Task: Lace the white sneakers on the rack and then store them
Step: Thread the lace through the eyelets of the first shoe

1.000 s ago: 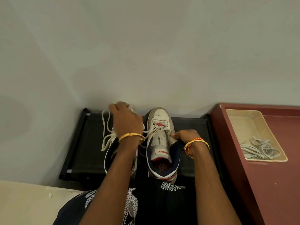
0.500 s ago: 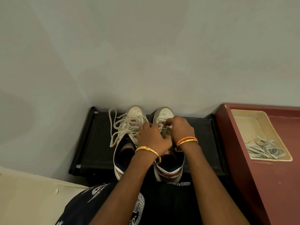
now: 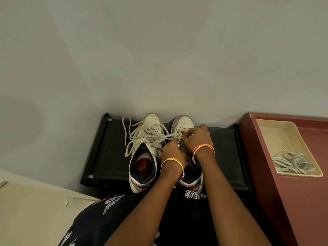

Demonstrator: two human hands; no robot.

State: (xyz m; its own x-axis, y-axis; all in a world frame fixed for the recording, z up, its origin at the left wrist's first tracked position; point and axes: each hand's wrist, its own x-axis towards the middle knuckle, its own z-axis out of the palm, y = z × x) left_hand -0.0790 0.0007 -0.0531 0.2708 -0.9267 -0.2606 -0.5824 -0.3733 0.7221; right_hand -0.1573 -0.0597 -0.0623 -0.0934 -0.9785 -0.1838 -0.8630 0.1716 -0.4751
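Head view, looking down: a person's two hands meet over the lacing of the right-hand white high-top leather sneaker with navy collar (image 3: 182, 124), which stands on a black fabric-topped shoe rack (image 3: 223, 148) against a pale grey wall (image 3: 159, 50). The left hand (image 3: 173, 151) has its fingers curled, its grip pinching the cream flat shoelace (image 3: 142, 137) just below the right hand. The right hand (image 3: 197, 136) lies over the shoe's tongue area with fingers bent onto the lacing; its grip seems to pinch the lace at the eyelets, though the fingertips are partly hidden. From the left grip the lace runs away leftward in loose loops across the matching left-hand white high-top sneaker with red insole (image 3: 143, 164), one free end trailing onto the rack beyond it. The two sneakers touch side by side, toes toward the wall, heels toward the person. A gold bangle (image 3: 172, 161) circles the left wrist just behind the grip; an orange-and-gold bangle pair (image 3: 203, 148) circles the right. Well to the right of both grips, on a maroon wooden surface (image 3: 284, 201), sits a shallow cream rectangular tray (image 3: 276, 135) holding a heap of spare grey-white laces (image 3: 292, 162). Below the hands, black printed clothing (image 3: 99, 219) fills the foreground
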